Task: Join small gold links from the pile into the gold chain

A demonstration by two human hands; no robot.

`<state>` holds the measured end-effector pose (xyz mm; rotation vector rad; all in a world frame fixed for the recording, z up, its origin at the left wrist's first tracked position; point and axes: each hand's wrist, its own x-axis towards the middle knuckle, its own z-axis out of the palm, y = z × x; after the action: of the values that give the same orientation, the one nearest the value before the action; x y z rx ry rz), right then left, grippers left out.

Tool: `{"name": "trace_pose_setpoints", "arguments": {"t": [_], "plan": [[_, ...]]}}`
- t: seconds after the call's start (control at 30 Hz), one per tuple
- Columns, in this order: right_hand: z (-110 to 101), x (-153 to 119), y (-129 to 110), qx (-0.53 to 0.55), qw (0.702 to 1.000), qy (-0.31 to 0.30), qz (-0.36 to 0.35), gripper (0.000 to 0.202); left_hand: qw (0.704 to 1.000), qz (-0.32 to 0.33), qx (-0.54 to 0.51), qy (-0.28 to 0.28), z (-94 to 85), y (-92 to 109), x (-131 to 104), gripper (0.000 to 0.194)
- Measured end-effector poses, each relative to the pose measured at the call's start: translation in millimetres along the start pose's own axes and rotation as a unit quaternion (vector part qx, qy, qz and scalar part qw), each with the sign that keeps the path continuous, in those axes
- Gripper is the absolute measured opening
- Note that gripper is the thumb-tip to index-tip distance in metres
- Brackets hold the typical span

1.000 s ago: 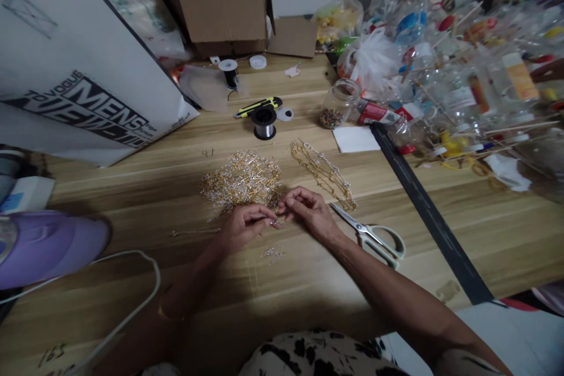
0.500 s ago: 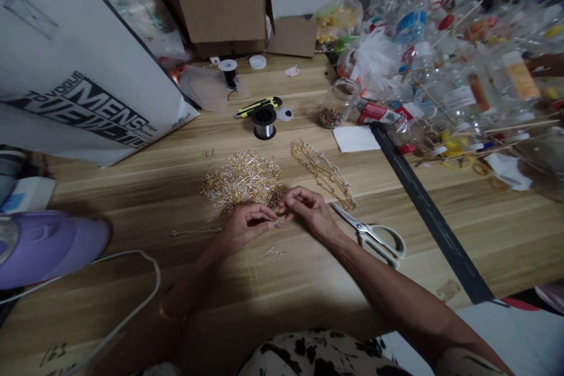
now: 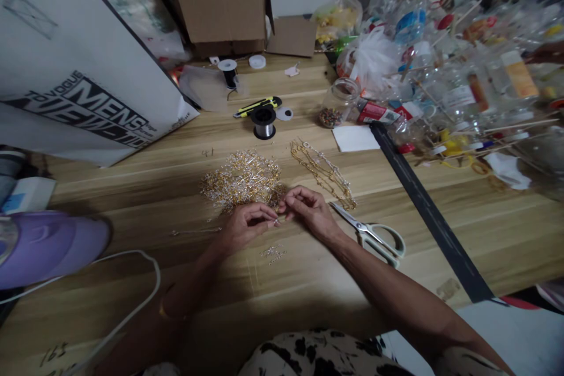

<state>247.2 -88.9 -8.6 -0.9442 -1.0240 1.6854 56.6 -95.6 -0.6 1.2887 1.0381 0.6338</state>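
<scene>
My left hand [image 3: 247,224] pinches a small, shiny silver piece between thumb and fingertips, too tiny to name. Close beside it, my right hand [image 3: 311,211] is closed in a pinch; whatever sits between its fingertips is too small to make out. Just beyond both hands lies a loose pile of gold and silver jewelry pieces [image 3: 244,179]. A thin chain [image 3: 196,231] stretches out to the left of my left wrist. Several short silver chain pieces [image 3: 274,254] rest on the table below the hands. Gold and silver bead chains [image 3: 326,173] lie beyond my right hand.
Scissors [image 3: 374,238] lie right of my right hand. Behind the pile are a wire spool [image 3: 264,124] and a yellow box cutter [image 3: 251,107]. A jar of beads [image 3: 337,107] and piled plastic bottles [image 3: 453,88] occupy the right; a white bag [image 3: 88,70] stands left.
The thin chain left of my left wrist has shifted slightly and looks blurred. Both hands keep nearly the same place and pinch.
</scene>
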Motion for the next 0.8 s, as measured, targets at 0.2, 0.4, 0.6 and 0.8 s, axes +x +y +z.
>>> {"name": "trace_pose_setpoints", "arguments": {"t": [0.2, 0.4, 0.6, 0.8], "plan": [[-1.1, -0.2, 1.1, 0.002, 1.0, 0.001, -0.013, 0.021, 1.0, -0.002, 0.008, 0.004, 0.6, 1.7, 0.0, 0.017], [-1.1, -0.4, 1.3, 0.0, 1.0, 0.001, -0.014, 0.021, 1.0, -0.003, 0.015, 0.01, 0.6, 5.1, 0.1, 0.017], [-0.8, -0.5, 1.4, -0.003, 1.0, -0.005, -0.019, 0.022, 1.0, -0.01, 0.002, 0.02, 1.2, 4.6, -0.9, 0.019], [0.4, -2.3, 0.7, -0.032, 0.999, -0.005, -0.022, 0.023, 0.999, 0.024, -0.01, 0.034, 3.3, 3.5, -1.9, 0.019]]}}
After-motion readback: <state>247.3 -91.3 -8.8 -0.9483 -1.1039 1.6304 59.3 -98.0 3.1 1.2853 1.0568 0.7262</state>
